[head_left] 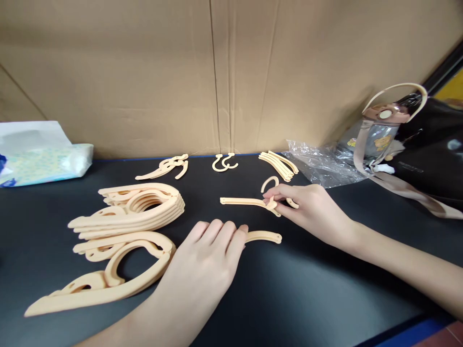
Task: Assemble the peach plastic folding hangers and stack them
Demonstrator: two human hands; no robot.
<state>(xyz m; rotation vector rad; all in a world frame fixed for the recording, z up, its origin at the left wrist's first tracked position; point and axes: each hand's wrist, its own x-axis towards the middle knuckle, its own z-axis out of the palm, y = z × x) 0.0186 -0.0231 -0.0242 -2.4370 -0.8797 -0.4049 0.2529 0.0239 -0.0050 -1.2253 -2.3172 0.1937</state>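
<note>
My left hand (210,270) is closed over one end of a short curved cream plastic piece (265,236), whose other end sticks out to the right. My right hand (307,207) pinches a cream hook piece (270,183) at the end of a longer cream arm (240,201) just above the black table (307,289). Left of my left hand lies a folded cream hanger (144,279), and behind it a stack of similar folded hangers (144,217).
At the back lie loose cream pieces (164,167), two hooks (226,165) and several thin arms (278,165). Clear plastic wrap (321,166), a strapped bottle (379,135) and a black bag (430,149) are at right. A tissue pack (47,161) is at left, cardboard (144,77) behind.
</note>
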